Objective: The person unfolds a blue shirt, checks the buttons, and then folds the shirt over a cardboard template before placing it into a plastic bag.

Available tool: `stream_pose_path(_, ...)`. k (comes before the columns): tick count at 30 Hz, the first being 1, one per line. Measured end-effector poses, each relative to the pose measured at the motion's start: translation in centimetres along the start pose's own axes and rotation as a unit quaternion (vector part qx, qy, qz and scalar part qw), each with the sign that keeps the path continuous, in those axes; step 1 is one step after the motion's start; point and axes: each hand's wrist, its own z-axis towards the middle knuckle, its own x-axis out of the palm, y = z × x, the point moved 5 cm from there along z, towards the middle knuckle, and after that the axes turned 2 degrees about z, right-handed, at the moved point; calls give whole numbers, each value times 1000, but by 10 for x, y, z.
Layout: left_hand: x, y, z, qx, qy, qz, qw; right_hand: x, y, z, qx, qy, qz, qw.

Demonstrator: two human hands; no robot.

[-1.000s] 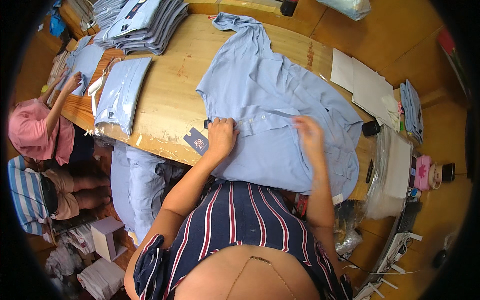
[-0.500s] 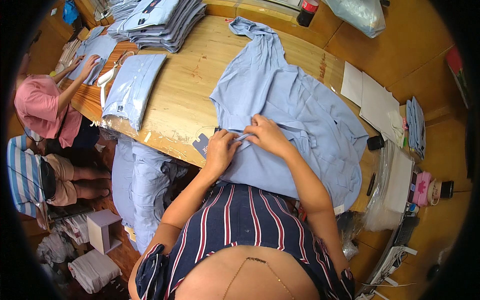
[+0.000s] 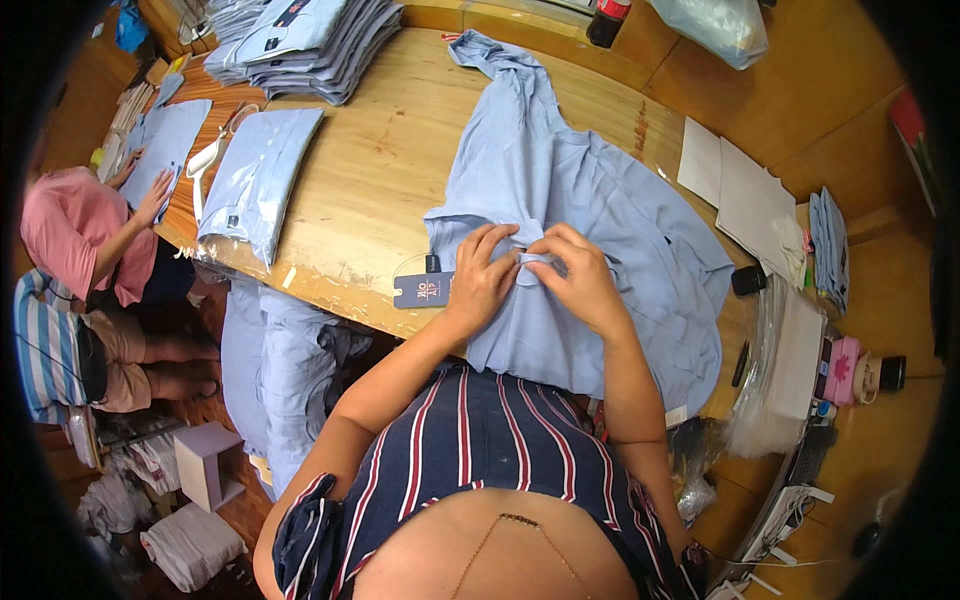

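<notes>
We see a light-blue shirt (image 3: 625, 230) spread on the right part of the wooden table (image 3: 370, 150), its long axis running far to near and slanting right, one sleeve (image 3: 510, 95) pointing toward the far edge. Left hand (image 3: 485, 278) and right hand (image 3: 585, 280) meet over its near left portion, thumbs and fingers pinching a narrow fold — what lies under the fingertips is hidden from us. A navy hang tag (image 3: 422, 291) points left beside the left hand. At left, the dark rim cuts off a pink-shirted co-worker (image 3: 75, 225).
</notes>
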Motion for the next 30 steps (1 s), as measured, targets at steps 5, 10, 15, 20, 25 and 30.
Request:
stream_pose_path(5, -28, 2, 14, -13, 30, -106, 994, -20, -1, -7, 25, -25, -29, 999)
stream_pose_path(10, -59, 6, 26, -46, 102, -135, 985, -16, 0, -8, -21, -48, 5, 999)
stream_pose_path(15, -76, 7, 30, -122, 110, -182, 970, -3, -5, -6, -15, -46, 91, 995)
stream_pose_path(20, -89, 4, 36, -99, 121, -193, 969, 3, -21, -7, 92, -50, 205, 973)
stream_pose_path(25, -89, -2, 35, -76, 128, -166, 975, -13, -19, -9, 132, -48, 187, 972)
stream_pose_path(30, -83, -1, 35, -58, 93, -209, 972, -18, -19, -14, 130, -65, 199, 969)
